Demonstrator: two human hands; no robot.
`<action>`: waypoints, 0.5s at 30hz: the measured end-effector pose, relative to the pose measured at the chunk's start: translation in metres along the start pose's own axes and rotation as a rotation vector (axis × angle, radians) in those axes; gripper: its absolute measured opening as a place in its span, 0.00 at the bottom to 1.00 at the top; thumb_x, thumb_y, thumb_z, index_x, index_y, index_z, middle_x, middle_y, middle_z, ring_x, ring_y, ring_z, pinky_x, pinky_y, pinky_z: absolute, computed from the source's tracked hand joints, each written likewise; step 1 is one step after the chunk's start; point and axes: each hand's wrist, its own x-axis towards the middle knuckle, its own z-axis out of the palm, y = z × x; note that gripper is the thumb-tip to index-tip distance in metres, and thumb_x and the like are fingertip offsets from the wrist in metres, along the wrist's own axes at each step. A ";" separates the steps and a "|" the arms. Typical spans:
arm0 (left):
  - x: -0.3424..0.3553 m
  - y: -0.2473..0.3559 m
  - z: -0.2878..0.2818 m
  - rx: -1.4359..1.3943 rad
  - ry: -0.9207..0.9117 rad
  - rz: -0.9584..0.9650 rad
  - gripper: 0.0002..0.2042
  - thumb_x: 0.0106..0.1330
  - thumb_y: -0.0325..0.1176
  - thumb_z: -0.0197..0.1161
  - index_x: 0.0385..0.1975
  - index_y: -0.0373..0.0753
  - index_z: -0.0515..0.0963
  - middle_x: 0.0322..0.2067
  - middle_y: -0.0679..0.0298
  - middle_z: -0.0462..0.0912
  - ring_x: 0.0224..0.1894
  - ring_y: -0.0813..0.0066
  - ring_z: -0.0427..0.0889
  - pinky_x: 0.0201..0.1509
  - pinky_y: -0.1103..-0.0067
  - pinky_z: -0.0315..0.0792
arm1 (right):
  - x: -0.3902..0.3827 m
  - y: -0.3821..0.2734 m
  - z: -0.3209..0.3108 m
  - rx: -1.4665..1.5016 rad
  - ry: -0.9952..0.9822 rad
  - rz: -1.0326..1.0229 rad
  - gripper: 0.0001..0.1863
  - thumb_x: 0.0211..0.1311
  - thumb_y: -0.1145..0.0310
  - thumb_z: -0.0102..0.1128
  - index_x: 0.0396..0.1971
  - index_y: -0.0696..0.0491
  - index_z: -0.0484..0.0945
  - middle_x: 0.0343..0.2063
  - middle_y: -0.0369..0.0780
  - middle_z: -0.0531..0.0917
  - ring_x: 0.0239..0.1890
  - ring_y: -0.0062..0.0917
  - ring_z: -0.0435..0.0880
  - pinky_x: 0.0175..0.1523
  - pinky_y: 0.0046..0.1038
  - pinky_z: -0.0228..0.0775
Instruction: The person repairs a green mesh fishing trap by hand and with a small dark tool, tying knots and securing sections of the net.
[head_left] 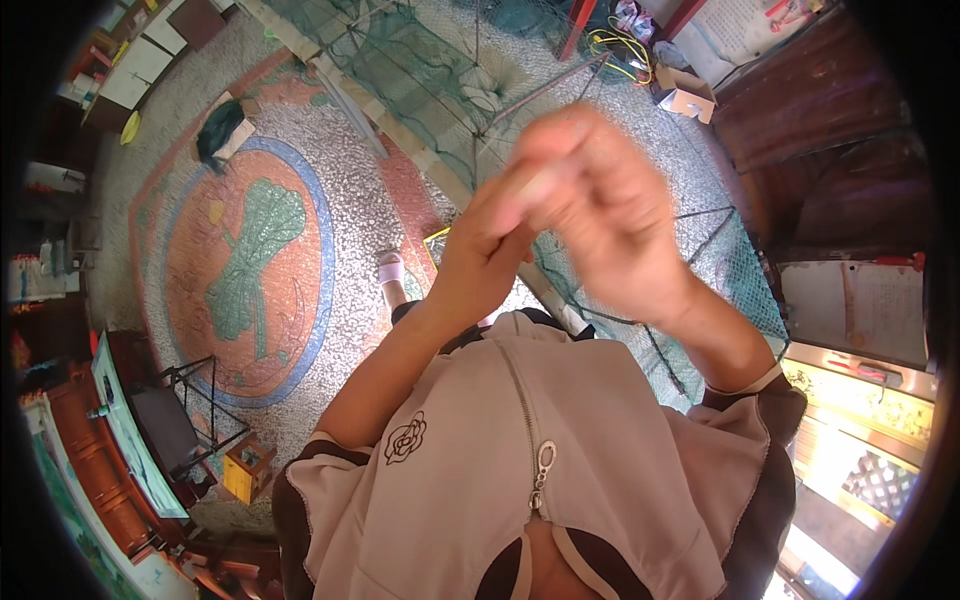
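Observation:
In front of my chest my two hands meet, above green netting on a dark wire frame (740,270). My left hand (482,262) is closed, its fingertips pressed together and partly covered by the other hand. Over it, my right hand (615,215) is smeared by motion, with its fingers curled in toward the thumb. Whatever lies between the fingers, if anything, is too small or blurred to make out. More green netting (400,70) stretches beyond the hands toward the top, along a pale beam (350,105).
A round floor inlay (265,270) with a green plant motif lies at left. Near it are a dark bundle (218,135), a small yellow stool (245,470) and a black metal stand (205,400). At upper right sit a cardboard box (685,97) and a yellow cable (625,55).

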 end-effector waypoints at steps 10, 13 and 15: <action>0.018 -0.003 0.006 0.357 -0.113 0.346 0.01 0.64 0.24 0.55 0.32 0.34 0.72 0.33 0.59 0.74 0.35 0.64 0.74 0.39 0.76 0.69 | 0.010 -0.067 -0.047 0.402 0.147 -0.202 0.13 0.73 0.61 0.40 0.41 0.56 0.67 0.24 0.34 0.67 0.19 0.18 0.60 0.22 0.20 0.57; 0.021 -0.010 0.010 0.341 -0.068 0.373 0.01 0.65 0.23 0.54 0.32 0.34 0.72 0.33 0.59 0.73 0.33 0.66 0.74 0.37 0.76 0.69 | 0.013 -0.083 -0.055 0.526 0.113 -0.232 0.11 0.73 0.63 0.40 0.37 0.57 0.65 0.24 0.35 0.67 0.19 0.19 0.63 0.21 0.19 0.62; 0.020 -0.013 0.009 0.339 -0.029 0.403 0.01 0.65 0.24 0.54 0.32 0.34 0.72 0.33 0.60 0.73 0.31 0.69 0.74 0.35 0.78 0.69 | 0.016 -0.091 -0.060 0.594 0.051 -0.195 0.10 0.73 0.65 0.40 0.36 0.57 0.64 0.23 0.36 0.67 0.18 0.19 0.64 0.21 0.19 0.64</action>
